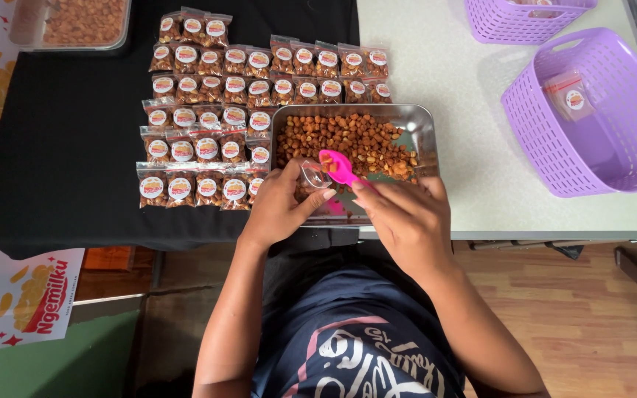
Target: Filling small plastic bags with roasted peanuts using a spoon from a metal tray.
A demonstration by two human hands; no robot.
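Packets [208,147] of roasted nuts, roughly forty, lie in rows on the black cloth [68,147]; two purple baskets [599,118] stand to the right. Left hand [278,206] pinches one small clear bag [312,175]; right hand [407,217] grips a pink spoon [337,166] over the metal tray [425,121], whose near edge both hands hide.

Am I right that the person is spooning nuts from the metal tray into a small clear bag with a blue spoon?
Not quite: the spoon in the right hand is pink, as the head view shows. The rest holds: the left hand holds the bag over the tray.
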